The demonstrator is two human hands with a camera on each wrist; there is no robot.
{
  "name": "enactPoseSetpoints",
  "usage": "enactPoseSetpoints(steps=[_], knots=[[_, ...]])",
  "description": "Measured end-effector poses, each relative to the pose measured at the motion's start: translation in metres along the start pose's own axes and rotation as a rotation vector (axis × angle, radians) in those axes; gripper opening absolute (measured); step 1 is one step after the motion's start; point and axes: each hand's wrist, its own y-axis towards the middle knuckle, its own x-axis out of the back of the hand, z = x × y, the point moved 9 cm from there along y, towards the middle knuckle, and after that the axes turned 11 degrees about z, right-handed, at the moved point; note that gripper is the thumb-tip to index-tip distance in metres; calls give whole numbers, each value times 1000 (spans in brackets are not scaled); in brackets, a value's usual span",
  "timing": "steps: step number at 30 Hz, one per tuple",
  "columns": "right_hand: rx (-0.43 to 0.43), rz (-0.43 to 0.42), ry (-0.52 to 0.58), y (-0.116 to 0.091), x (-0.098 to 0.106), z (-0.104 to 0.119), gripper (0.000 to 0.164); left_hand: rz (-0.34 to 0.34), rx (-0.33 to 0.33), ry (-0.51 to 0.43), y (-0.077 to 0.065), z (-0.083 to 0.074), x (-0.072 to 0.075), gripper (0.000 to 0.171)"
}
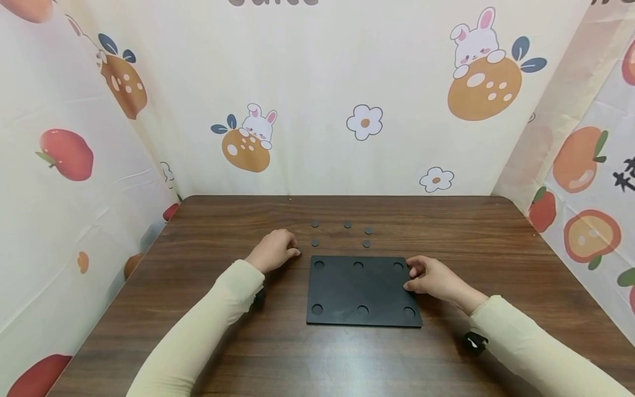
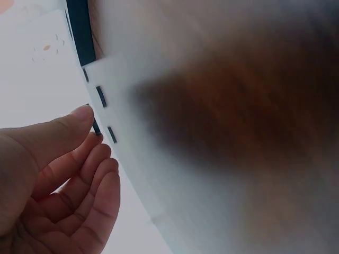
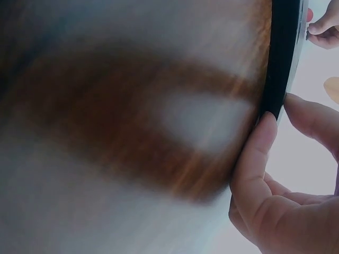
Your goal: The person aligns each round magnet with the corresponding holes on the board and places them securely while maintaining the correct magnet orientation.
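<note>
Pinching a disc (image 2: 96,127) is the left hand (image 1: 273,251); the half-curled right hand (image 1: 434,280) grips a board (image 1: 361,288).

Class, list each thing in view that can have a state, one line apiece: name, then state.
Black board: flat on the table
Six round recesses: empty
Five dark discs: loose on the table, beyond the board
Another dark disc: off the board, pinched
Left hand: pinching that disc
Right hand: holding the board's right edge
Printed cloth: hanging
</note>
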Motion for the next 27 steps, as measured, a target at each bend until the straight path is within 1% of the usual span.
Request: enactPoseSetpoints(steps=[7,16,21,27], knots=[[-8,2,-9,1,0,1,67,-18,-55,10,0,-12,-6,12],[-17,2,-16,2,-1,0,67,-44,-107,5,-2,-24,-10,10],[-18,1,-22,2,0,0,67,-37,-124,8,-1,-33,-12,10],[-19,4,-26,1,0,1,67,-10,-144,8,-1,-41,-15,10]])
